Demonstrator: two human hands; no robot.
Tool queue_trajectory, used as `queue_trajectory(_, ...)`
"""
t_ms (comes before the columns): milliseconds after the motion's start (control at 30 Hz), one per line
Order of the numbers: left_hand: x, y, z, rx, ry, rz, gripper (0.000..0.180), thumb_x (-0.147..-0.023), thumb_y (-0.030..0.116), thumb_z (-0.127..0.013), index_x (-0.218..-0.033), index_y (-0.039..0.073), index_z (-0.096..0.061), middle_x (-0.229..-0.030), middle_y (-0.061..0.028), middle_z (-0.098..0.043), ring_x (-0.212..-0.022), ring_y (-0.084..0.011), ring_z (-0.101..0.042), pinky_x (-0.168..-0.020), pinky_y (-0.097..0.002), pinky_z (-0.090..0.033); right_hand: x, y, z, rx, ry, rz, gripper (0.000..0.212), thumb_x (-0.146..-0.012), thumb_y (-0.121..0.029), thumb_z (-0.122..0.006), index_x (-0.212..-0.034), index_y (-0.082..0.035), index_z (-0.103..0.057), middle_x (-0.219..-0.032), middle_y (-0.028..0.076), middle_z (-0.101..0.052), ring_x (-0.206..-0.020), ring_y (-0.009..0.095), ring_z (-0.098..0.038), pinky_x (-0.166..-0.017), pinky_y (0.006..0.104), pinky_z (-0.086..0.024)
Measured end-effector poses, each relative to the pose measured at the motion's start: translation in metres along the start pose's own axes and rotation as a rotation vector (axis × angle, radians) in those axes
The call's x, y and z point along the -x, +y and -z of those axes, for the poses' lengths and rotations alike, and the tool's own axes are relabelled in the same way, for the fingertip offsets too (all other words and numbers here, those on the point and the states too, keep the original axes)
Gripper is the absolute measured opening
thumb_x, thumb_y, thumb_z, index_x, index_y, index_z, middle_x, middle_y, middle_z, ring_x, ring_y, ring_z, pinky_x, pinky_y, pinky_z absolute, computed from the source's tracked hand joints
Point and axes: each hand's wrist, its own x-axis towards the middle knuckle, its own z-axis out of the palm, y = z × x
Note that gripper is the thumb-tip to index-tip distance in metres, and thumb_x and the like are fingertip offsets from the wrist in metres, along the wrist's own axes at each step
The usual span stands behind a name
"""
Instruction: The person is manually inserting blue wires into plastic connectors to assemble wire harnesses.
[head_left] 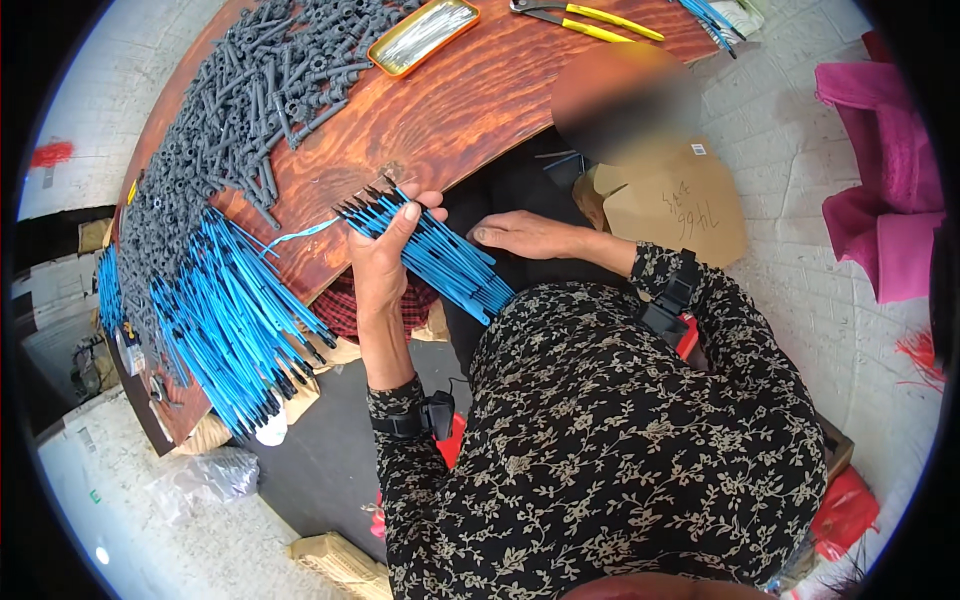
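My left hand is wrapped round a bundle of thin blue cables with black tips, thumb across the top near one end. The bundle slants down toward my lap, its lower end against my flowered shirt. A twisted blue strand runs from near my left hand to the table. My right hand lies on my dark lap just right of the bundle, fingers stretched toward it and nothing seen in them. A large pile of similar blue cables lies on the table's left end, black tips over the edge.
The reddish wooden table holds a heap of grey plastic parts, an orange-rimmed tin of thin pins and yellow-handled pliers. A cardboard box and a blurred round shape are at right. Plastic bags lie lower left.
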Motion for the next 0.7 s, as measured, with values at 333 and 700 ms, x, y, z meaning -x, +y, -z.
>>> queue_trajectory(333, 0.042, 0.011, 0.001, 0.066, -0.059, -0.071, 0.023, -0.089, 0.008, -0.07, -0.108, -0.003, -0.061, -0.095, -0.0207, -0.071, -0.083, -0.0305, -0.071, -0.082, -0.0445, -0.058, 0.085, -0.174, 0.055, -0.192, -0.467, 0.592, 0.023, -0.097, -0.014, -0.056, -0.111, -0.005, -0.071, -0.097, 0.005, -0.069, -0.084, 0.019, -0.066, -0.08, 0.0326, -0.053)
queue_trajectory(700, 0.098, 0.013, 0.004, -0.064, -0.236, -0.303, 0.019, -0.087, 0.015, -0.073, -0.092, 0.001, -0.063, -0.084, -0.0205, -0.071, -0.08, -0.0346, -0.071, -0.086, -0.0525, -0.055, 0.105, -0.203, 0.039, -0.468, -0.564, 1.066, 0.028, -0.101, -0.022, -0.049, -0.118, -0.015, -0.07, -0.083, -0.004, -0.059, -0.068, 0.011, -0.06, -0.064, 0.0275, -0.054)
